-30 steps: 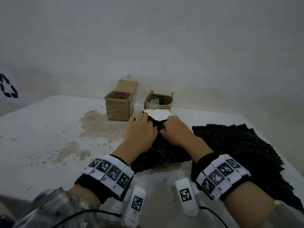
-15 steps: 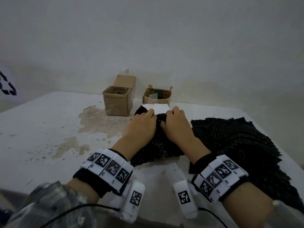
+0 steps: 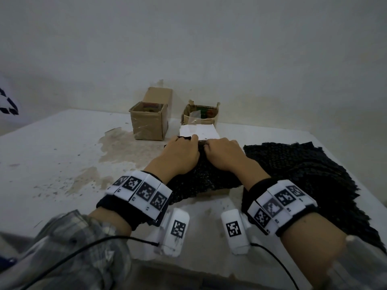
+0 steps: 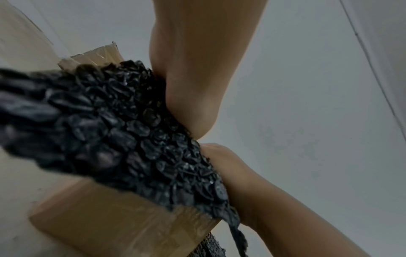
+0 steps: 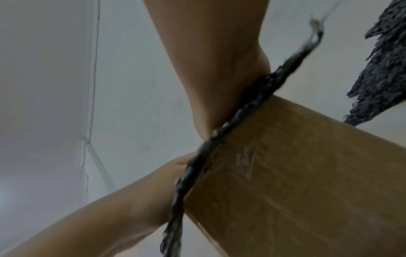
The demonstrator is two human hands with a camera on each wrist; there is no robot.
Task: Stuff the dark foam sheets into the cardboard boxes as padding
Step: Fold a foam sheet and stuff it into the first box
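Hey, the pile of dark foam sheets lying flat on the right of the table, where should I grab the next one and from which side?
Take the pile of foam sheets at its near-left corner, coming from above and the left, beside the right hand. The sheets lie flat and limp on the table, so a pinch grip on an exposed edge should peel off the top sheet.

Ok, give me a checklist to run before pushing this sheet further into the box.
1. Left hand on the foam sheet: ok.
2. Right hand on it too: ok.
3. Sheet sits over the near cardboard box: ok.
4. Sheet fully inside: not ok, much still drapes outside.
5. Space left in the box: cannot tell, opening covered.
6. Spare foam pile beside the right hand: ok.
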